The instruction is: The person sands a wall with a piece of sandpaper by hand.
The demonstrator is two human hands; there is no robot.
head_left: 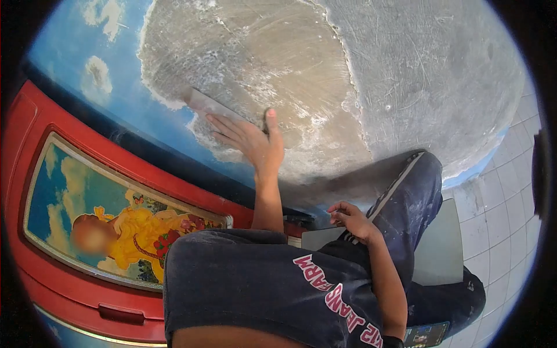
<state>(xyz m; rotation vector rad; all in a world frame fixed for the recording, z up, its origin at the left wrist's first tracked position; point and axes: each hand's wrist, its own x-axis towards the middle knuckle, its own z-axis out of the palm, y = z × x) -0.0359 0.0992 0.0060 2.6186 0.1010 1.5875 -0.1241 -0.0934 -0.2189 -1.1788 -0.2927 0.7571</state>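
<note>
My left hand [252,142] presses a flat grey rectangular blade [212,106] against the wall, fingers laid along it and thumb lifted to the right. The blade's far end is blurred, and its near part is hidden under my fingers. Around it the wall patch [290,64] is scratched grey-brown plaster with white dusty streaks, bordered on the left by blue paint [125,75]. My right hand [351,221] rests near my thigh with its fingers loosely bent and apart, and no object shows in it.
A red cabinet [104,156] with a picture panel [58,174] stands close on the left. My bent leg [412,197] is near the wall. Behind it are a grey-green seat [449,243] and white floor tiles [493,232]. A phone [428,335] lies at the lower right.
</note>
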